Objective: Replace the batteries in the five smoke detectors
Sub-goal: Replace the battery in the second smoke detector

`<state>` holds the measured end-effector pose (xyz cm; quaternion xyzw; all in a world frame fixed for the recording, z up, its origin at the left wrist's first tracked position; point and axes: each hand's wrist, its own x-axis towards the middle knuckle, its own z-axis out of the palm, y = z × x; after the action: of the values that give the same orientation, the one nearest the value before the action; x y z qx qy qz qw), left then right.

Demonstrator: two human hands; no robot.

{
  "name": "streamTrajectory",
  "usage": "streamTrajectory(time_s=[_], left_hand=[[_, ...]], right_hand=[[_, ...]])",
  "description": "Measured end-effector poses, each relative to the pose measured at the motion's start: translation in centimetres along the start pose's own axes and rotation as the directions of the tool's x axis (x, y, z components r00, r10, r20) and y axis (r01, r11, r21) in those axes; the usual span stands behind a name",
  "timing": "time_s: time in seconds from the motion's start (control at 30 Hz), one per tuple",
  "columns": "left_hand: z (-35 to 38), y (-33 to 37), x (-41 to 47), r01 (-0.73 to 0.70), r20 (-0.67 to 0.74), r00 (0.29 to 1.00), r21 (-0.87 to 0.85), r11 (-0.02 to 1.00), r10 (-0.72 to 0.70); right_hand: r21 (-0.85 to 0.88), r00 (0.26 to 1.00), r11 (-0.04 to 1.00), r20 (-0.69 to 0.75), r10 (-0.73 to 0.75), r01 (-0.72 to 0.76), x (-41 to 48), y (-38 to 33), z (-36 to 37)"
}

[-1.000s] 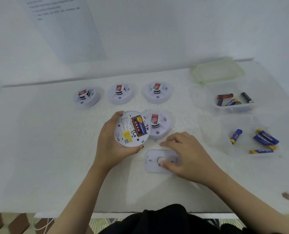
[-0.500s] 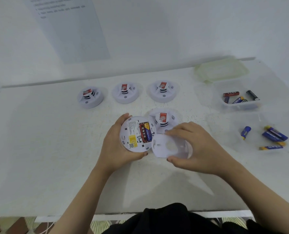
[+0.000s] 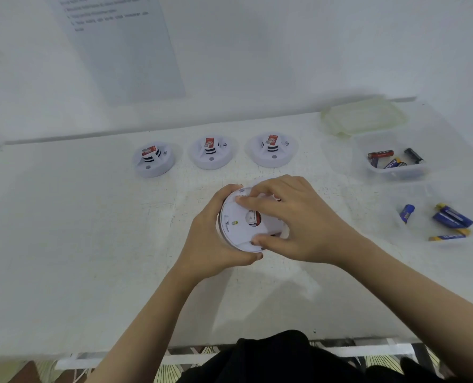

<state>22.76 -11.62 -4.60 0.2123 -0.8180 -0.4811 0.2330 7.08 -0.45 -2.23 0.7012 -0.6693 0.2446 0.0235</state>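
My left hand [image 3: 210, 239] grips a round white smoke detector [image 3: 241, 244] from its left side, back facing up. My right hand [image 3: 299, 219] presses a white back cover [image 3: 238, 217] flat onto it, thumb at the near edge and fingers at the far edge. The battery compartment is hidden under the cover. A fourth detector behind my hands is almost fully hidden. Three white smoke detectors [image 3: 153, 158] [image 3: 212, 152] [image 3: 272, 149] stand in a row at the back.
A clear plastic tub [image 3: 395, 172] at the right holds several batteries. Its greenish lid [image 3: 364, 116] lies behind it. Blue loose batteries [image 3: 451, 217] lie on the white table [image 3: 77, 230] at the far right. A printed sheet [image 3: 119, 45] hangs on the wall.
My right hand picked the cover up from the table and brought it over the detector in my left hand, covering the batteries and label that showed before.
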Motion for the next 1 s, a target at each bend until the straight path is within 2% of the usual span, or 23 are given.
streamTrajectory(time_s=[0.17,0.4,0.57,0.83,1.0], left_hand=[[-0.2,0.1,0.0,-0.024,-0.013,1.0,0.031,0.999,0.024],[-0.2,0.8,0.0,-0.057,-0.05,0.997,0.012,0.998,0.058],[0.1,0.8,-0.3,-0.052,-0.051,0.997,-0.009,0.999,0.052],[0.2,1.4,-0.5,-0.111,-0.11,0.987,0.06,0.992,0.117],[0.5,1.6,-0.6,-0.134,-0.149,0.978,0.078,0.988,0.144]], right_hand=[[-0.004,1.0,1.0,-0.003,0.013,-0.013,0.0,-0.3,0.1],[-0.007,0.993,0.997,-0.086,0.075,-0.076,-0.2,-1.2,-0.2],[-0.017,0.995,0.997,-0.071,0.068,-0.07,-0.1,-1.2,-0.2],[-0.084,0.981,0.995,-0.191,0.028,-0.045,-0.2,-1.8,0.0],[-0.124,0.977,0.992,-0.214,0.004,-0.031,-0.3,-1.8,-0.1]])
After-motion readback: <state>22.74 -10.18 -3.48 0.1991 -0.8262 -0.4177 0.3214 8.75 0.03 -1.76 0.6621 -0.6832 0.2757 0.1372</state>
